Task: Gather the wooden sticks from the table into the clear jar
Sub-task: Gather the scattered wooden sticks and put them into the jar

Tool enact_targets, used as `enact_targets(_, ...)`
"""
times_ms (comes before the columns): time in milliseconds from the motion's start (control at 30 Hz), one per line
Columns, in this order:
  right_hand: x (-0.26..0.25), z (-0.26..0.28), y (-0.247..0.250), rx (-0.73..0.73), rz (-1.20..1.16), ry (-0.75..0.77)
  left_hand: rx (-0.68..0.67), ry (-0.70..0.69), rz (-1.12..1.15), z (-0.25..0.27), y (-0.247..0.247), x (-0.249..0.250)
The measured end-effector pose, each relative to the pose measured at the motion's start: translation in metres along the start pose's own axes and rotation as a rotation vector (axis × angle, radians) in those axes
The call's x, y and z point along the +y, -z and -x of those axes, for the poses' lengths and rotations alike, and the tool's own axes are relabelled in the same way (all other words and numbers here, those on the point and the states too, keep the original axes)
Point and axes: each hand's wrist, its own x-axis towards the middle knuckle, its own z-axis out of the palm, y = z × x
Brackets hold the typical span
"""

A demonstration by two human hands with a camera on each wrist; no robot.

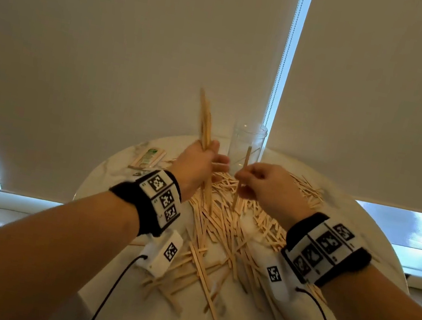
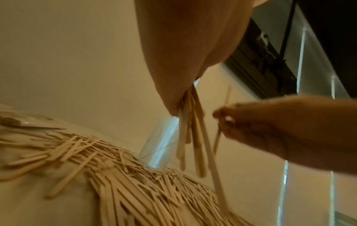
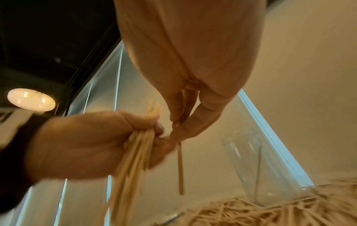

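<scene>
Holding perhaps five sticks; right, one stick.

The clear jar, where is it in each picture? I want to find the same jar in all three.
Head view: the clear jar stands upright at the table's far edge, just beyond both hands.
Left wrist view: the clear jar is at centre, behind the bundle of sticks hanging from the left hand.
Right wrist view: the clear jar is at lower right, leaning in the picture.
Shared landmark: the pile of sticks at its foot.
</scene>
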Motion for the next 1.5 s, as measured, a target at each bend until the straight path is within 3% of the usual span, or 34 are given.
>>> enact_targets(67,-0.012,-0.007,0.0,0.039,-0.097,0.046,-0.12,0.027,-0.054,0.011,-0.012,-0.007)
enact_targets(233,-0.017,-0.016,0.006,0.054,-0.024,0.111,-0.127,-0.034,-0.084,0.013,-0.013,-0.014)
enact_targets(300,-0.019,-0.017,0.011,0.083,0.008,0.105,-0.176,-0.056,-0.195,0.014,-0.007,-0.018)
enact_targets(433,-0.04,-0.024,0.025,0.3,-0.109,0.115,-0.276,-0.045,-0.505,0.023,-0.003,-0.017)
enact_targets(500,-0.047,-0.027,0.03,0.347,-0.006,0.11,-0.317,-0.064,-0.663,0.027,-0.005,-0.016)
enact_targets(600,-0.041,-0.029,0.023,0.075,0.284,0.032,-0.36,-0.145,-0.784,0.032,-0.01,-0.018)
enact_targets(700,-0.032,-0.026,0.013,-0.101,0.249,-0.052,-0.354,-0.186,-0.942,0.036,-0.009,-0.021)
enact_targets(767,-0.03,-0.025,0.012,-0.076,0.334,0.003,-0.338,-0.192,-0.989,0.035,-0.008,-0.022)
enact_targets(867,-0.023,-0.023,0.007,-0.071,0.731,0.127,-0.356,-0.215,-1.047,0.03,-0.011,-0.021)
enact_targets(933,-0.017,-0.022,0.004,-0.063,0.867,0.157,-0.345,-0.216,-1.044,0.029,-0.012,-0.018)
enact_targets(1233,-0.009,-0.018,-0.008,-0.211,0.963,0.249,-0.369,-0.086,-1.087,0.017,-0.014,-0.009)
enact_targets(1500,-0.003,-0.014,-0.001,-0.08,1.162,0.449,-0.419,-0.15,-1.042,0.005,-0.017,0.0)
